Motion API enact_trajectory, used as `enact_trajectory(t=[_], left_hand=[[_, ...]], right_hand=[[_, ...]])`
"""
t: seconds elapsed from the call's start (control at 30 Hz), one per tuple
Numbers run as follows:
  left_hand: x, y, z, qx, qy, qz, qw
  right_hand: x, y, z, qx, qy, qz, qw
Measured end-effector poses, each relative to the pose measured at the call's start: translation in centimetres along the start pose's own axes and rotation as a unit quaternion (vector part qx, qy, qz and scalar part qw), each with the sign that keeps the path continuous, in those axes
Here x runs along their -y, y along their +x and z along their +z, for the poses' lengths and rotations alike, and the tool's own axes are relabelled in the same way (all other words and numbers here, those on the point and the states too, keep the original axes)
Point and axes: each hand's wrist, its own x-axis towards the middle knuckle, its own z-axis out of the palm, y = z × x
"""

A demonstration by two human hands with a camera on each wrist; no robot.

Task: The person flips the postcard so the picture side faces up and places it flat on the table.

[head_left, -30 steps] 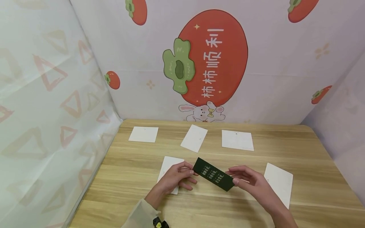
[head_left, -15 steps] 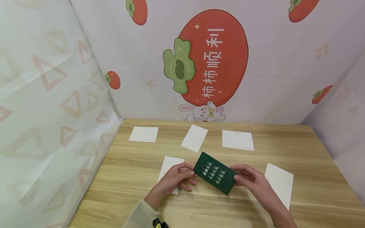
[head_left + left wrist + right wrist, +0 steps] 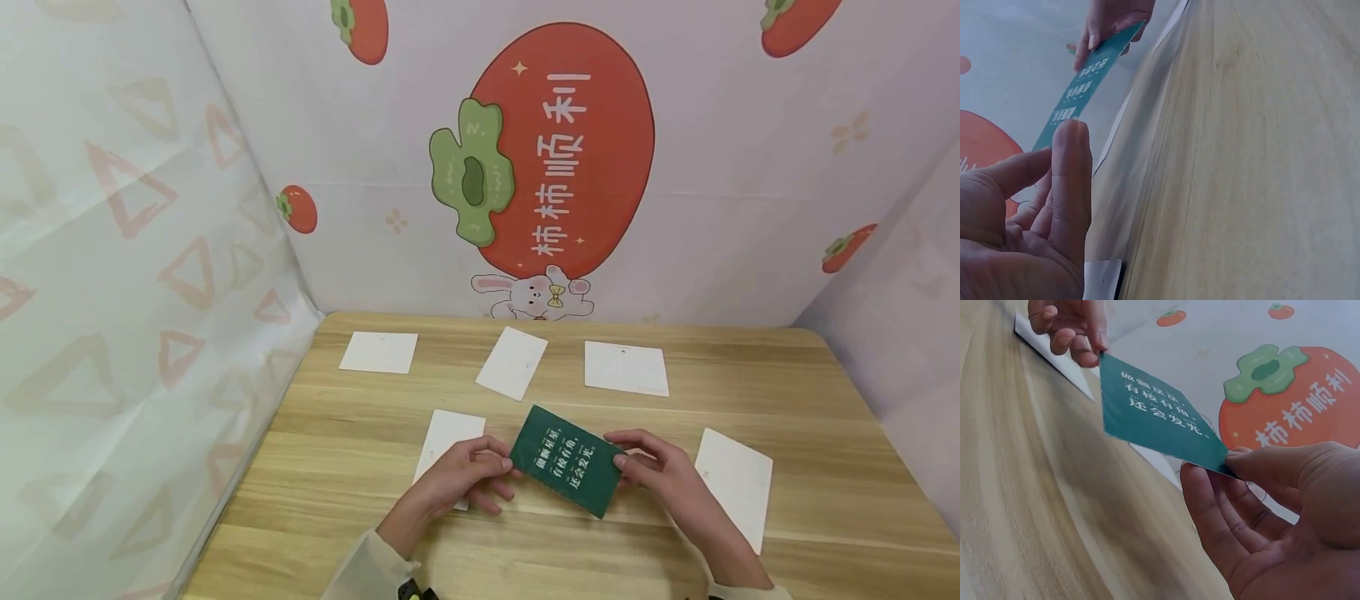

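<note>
A dark green card [image 3: 567,460] with white Chinese lettering is held above the table, its printed face tilted up toward the head camera. My left hand [image 3: 463,473] pinches the card's left edge between thumb and index finger, the other fingers spread loosely below. At the opposite edge my right hand [image 3: 660,473] grips the card, thumb on the printed face and fingers behind, as the right wrist view shows. Beneath my left hand lies a white card [image 3: 446,437], partly hidden by it. Another white card [image 3: 737,483] lies just right of my right hand.
Along the back of the wooden table [image 3: 337,467] lie a white card [image 3: 378,352] at left, a slanted white card [image 3: 512,363] in the middle and a white card [image 3: 626,367] at right. Behind rises a printed backdrop [image 3: 375,267]; a patterned cloth wall [image 3: 150,333] stands at left.
The green card has tipped from a steep, dark angle so that its lettered face shows broadly. Both hands keep hold of it and have barely shifted.
</note>
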Motion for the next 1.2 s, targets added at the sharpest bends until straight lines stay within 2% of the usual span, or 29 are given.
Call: enact_trajectory(t=[0.13, 0.43, 0.77, 1.0, 1.2], left_hand=[[0.0, -0.3, 0.3, -0.018, 0.004, -0.017, 0.9997], [-0.1, -1.2, 1.8, -0.068, 0.045, -0.023, 0.9964], [0.8, -1.8, 2.6, -0.077, 0.068, -0.031, 0.9943], [1.3, -1.9, 2.7, -0.060, 0.101, -0.046, 0.9920], [1.1, -2.0, 3.0, -0.059, 0.126, -0.053, 0.9889]], right_hand=[[-0.5, 0.6, 0.0, 0.000, 0.001, 0.015, 1.000], [-1.5, 1.7, 0.1, -0.002, 0.008, 0.032, 0.999], [-1.7, 2.5, 0.7, -0.031, -0.063, 0.025, 0.997], [-1.7, 2.8, 1.2, -0.050, -0.140, 0.022, 0.989], [-1.6, 2.9, 1.5, -0.066, -0.174, 0.018, 0.982]])
